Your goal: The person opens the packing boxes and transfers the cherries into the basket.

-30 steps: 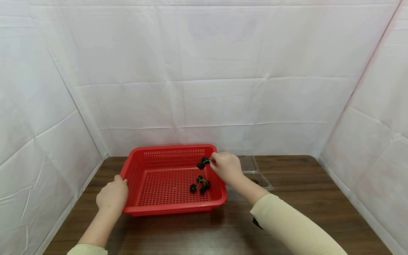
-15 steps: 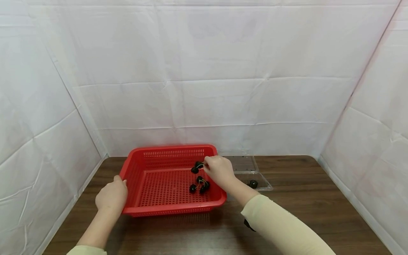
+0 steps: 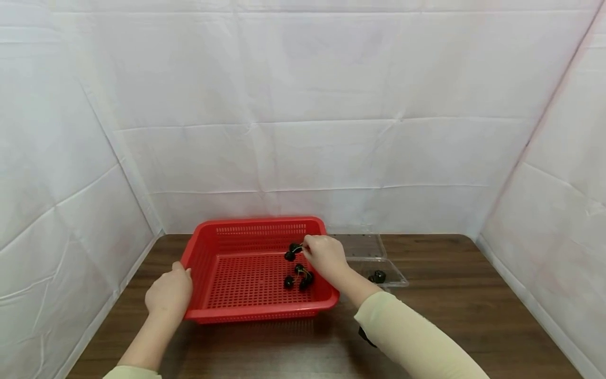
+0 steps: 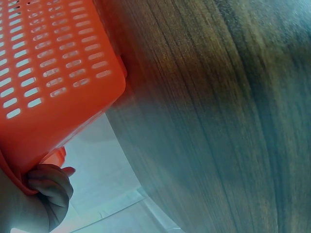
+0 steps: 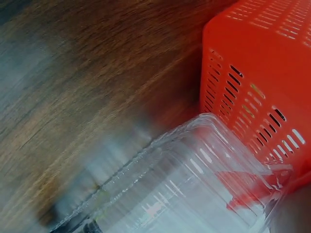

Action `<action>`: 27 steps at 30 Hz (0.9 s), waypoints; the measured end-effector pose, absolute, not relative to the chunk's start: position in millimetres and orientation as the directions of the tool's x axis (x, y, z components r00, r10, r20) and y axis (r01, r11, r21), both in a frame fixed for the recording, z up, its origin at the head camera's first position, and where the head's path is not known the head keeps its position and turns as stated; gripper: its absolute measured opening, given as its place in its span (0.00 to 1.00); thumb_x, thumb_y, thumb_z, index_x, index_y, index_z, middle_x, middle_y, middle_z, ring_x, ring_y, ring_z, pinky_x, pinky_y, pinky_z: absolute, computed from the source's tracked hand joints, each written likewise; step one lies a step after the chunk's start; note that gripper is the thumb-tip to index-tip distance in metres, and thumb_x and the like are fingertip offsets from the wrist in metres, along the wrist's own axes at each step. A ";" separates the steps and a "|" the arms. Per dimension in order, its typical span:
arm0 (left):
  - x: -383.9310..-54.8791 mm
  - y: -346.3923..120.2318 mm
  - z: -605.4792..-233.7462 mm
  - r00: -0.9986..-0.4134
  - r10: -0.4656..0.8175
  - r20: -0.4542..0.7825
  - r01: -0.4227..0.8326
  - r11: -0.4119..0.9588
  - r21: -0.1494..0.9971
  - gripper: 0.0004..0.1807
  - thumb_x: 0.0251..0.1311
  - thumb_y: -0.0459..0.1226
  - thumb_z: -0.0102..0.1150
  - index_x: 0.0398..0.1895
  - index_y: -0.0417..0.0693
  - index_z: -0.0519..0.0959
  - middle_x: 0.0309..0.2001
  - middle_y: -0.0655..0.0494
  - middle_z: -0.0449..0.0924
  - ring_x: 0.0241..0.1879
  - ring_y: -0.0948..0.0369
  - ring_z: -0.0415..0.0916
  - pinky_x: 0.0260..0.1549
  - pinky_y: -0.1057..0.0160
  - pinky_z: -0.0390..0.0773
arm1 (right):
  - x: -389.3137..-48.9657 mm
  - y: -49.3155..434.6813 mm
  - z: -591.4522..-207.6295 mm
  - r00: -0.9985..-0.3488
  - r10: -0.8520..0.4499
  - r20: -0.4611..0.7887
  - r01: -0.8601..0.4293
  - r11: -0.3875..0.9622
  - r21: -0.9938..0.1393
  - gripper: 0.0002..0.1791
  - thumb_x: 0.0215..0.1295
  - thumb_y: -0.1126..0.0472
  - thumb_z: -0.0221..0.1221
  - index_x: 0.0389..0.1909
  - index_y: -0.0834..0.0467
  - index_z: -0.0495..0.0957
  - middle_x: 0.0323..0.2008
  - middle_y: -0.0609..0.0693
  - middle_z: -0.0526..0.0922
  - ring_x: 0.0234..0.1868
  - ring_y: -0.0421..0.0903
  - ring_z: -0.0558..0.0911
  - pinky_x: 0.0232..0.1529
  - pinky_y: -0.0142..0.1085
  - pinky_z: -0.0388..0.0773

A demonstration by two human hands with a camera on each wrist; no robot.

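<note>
A red slotted plastic basket (image 3: 260, 309) stands on the table. My left hand (image 3: 169, 293) grips its left rim; in the left wrist view curled fingers (image 4: 52, 187) wrap the rim. Over the basket's right side, my right hand (image 3: 326, 259) pinches the stems of dark cherries (image 3: 290, 256), which hang inside the basket. Beneath them, several more dark cherries (image 3: 305, 280) with pale stems lie on the basket floor. Just right of the basket is a clear plastic box (image 3: 399, 281) with dark cherries (image 3: 380, 276) in it, partly hidden by my right forearm. The right hand is outside the right wrist view.
The box's clear lid (image 3: 364, 245) lies folded back behind it. Dark wood tabletop (image 3: 464, 305) extends right and in front. White sheeting (image 3: 303, 105) walls in the back and both sides.
My right hand has moved left and slightly down with its cherries, further over the basket. More of the cherries in the clear box now show. My left hand stays on the rim.
</note>
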State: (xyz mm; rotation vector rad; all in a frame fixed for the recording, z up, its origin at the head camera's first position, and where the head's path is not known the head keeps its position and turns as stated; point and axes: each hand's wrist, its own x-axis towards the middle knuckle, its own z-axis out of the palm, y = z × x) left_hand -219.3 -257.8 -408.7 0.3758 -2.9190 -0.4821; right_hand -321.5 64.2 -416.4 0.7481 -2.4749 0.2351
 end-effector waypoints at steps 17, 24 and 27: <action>-221.4 -256.5 -409.6 -0.954 -0.277 0.112 -0.227 0.916 0.330 0.16 0.73 0.38 0.44 0.37 0.28 0.66 0.23 0.30 0.75 0.25 0.37 0.78 0.17 0.43 0.73 | -331.3 59.0 -416.4 -0.775 -0.503 0.382 -0.542 0.840 0.008 0.05 0.62 0.61 0.66 0.28 0.51 0.80 0.23 0.42 0.81 0.23 0.38 0.78 0.26 0.34 0.76; -221.3 -257.4 -410.4 -0.951 -0.282 0.124 -0.228 0.915 0.333 0.16 0.72 0.38 0.44 0.37 0.29 0.66 0.24 0.30 0.76 0.25 0.36 0.78 0.18 0.43 0.73 | -334.2 52.8 -415.7 -0.781 -0.554 0.288 -0.561 0.825 0.069 0.10 0.63 0.61 0.64 0.23 0.50 0.76 0.18 0.41 0.75 0.19 0.37 0.70 0.24 0.34 0.72; -220.6 -257.2 -410.4 -0.951 -0.280 0.132 -0.223 0.916 0.333 0.15 0.72 0.37 0.44 0.36 0.29 0.66 0.23 0.30 0.75 0.25 0.36 0.78 0.18 0.42 0.73 | -333.8 50.1 -413.8 -0.785 -0.566 0.251 -0.570 0.819 0.067 0.11 0.64 0.60 0.64 0.23 0.50 0.75 0.16 0.41 0.73 0.19 0.37 0.68 0.24 0.34 0.70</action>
